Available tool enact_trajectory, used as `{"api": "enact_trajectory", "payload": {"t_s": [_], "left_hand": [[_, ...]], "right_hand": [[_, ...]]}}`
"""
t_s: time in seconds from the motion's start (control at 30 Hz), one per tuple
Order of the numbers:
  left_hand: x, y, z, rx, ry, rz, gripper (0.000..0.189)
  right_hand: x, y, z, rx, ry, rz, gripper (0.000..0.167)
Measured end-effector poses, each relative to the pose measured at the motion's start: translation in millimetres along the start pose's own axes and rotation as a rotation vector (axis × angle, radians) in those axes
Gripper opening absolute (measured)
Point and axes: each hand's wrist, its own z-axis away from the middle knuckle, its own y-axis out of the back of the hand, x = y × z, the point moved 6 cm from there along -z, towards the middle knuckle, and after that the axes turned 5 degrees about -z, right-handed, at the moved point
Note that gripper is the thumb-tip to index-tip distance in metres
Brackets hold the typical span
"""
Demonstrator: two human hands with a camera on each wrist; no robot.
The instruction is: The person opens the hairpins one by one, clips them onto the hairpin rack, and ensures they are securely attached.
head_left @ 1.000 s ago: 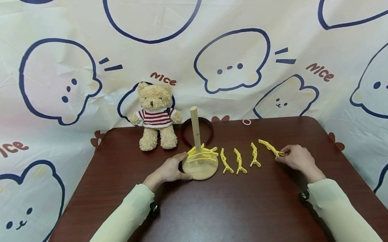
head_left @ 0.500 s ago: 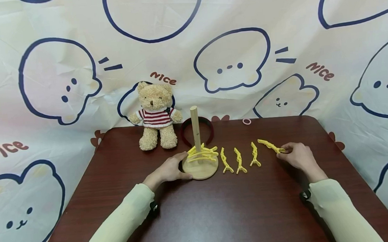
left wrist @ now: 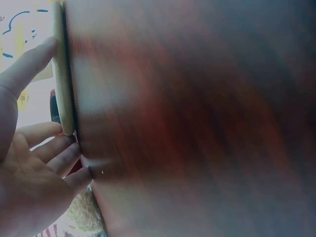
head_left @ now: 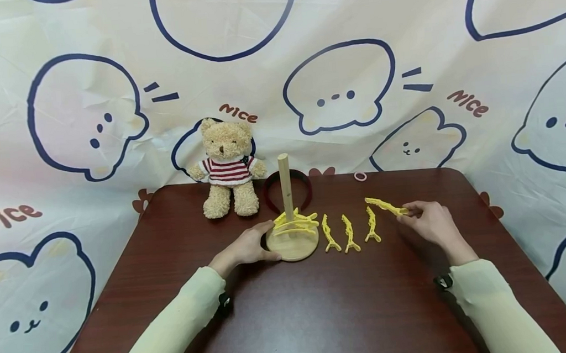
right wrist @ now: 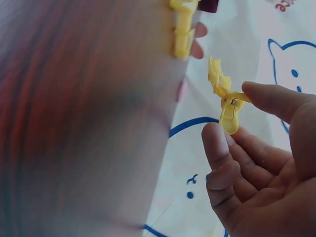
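Note:
My left hand (head_left: 243, 247) holds the round base of a wooden stand (head_left: 293, 249), thumb at the front edge and fingers at the left side. In the left wrist view the base's rim (left wrist: 63, 74) lies between thumb and index finger. Several yellow hair clips (head_left: 294, 226) are stacked around the foot of its post. Raised over the table on the right, another yellow hair clip (head_left: 386, 206) is pinched by its handle end in my right hand (head_left: 431, 223). The right wrist view shows the spring of this clip (right wrist: 229, 106) between thumb and index fingertip.
Three yellow clips (head_left: 351, 233) lie in a row right of the stand. A teddy bear (head_left: 229, 171) in a striped shirt sits at the back left. Behind the post stands a dark red headband (head_left: 308, 188). A pink ring (head_left: 360, 176) lies near the table's (head_left: 324, 317) back edge.
My right hand has lifted its clip off the table and carried it slightly left and back, so its tip now overlaps the nearest lying clip. The left hand and stand stay put.

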Motion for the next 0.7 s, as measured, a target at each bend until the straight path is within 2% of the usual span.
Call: {"api": "enact_trajectory", "payload": {"t_s": [0.37,0.7], "left_hand": [[0.4,0.1,0.9,-0.003,0.008,0.019,0.095],[-1.4,-1.3,-0.5,0.001,0.007,0.019,0.096]], "right_hand": [[-36,-4,3.0,-0.001,0.11,-0.065,0.041],[-64,-12,5.2,-0.061,0.146,-0.131,0.035]]}}
